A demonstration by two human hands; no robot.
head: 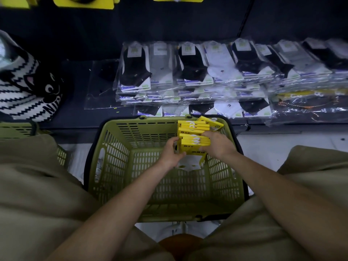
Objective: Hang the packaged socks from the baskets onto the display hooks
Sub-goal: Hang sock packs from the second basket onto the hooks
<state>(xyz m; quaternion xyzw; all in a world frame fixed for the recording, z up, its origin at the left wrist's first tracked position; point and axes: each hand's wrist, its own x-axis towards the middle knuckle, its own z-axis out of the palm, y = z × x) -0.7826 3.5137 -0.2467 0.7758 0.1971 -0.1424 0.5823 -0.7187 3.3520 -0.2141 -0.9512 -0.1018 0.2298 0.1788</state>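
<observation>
A green plastic basket (120, 162) stands on the floor between my knees. At its far right corner lies a stack of yellow-carded sock packs (194, 129) with white hook tabs. My left hand (172, 153) grips the left edge of a front bundle of these packs (195, 145), and my right hand (216, 146) grips its right edge, so both hands hold the bundle inside the basket. White socks (189, 163) hang from the bundle's lower edge. Yellow packs (82, 1) hang at the top of the view on the display.
A dark low shelf (75, 113) beyond the basket carries rows of clear-bagged black, white and grey socks (188, 72). A striped cat-print item (28, 87) sits at the left. A second green basket (17, 129) is at my left knee.
</observation>
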